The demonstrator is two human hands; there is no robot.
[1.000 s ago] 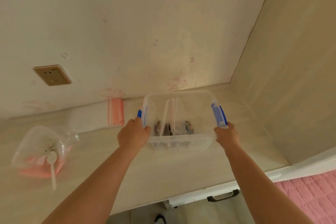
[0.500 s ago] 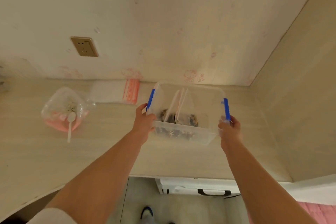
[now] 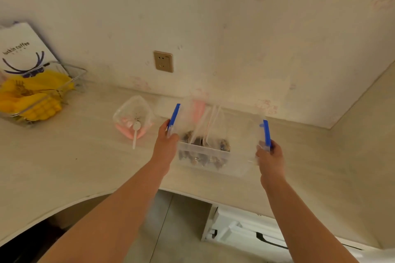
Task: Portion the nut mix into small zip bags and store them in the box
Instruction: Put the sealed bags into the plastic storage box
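A clear plastic box (image 3: 239, 162) with blue side clips is held above the pale countertop (image 3: 74, 166). My left hand (image 3: 165, 145) grips its left side by the blue clip. My right hand (image 3: 270, 157) grips its right side at the other clip. Inside the box stand several small zip bags (image 3: 210, 134) with dark nut mix at their bottoms. To the left on the counter lies a clear bag (image 3: 133, 117) with pink contents and a white spoon (image 3: 135, 134) resting on it.
A stack of unused zip bags with pink strips (image 3: 198, 109) lies against the wall behind the box. A wire basket (image 3: 46, 100) with yellow items and a coffee bag stands at far left. A wall socket (image 3: 163, 61) sits above. A side wall closes off the right.
The view has swung left and the box, still in both hands, now appears tilted and lifted off the counter. The wire basket has come into view.
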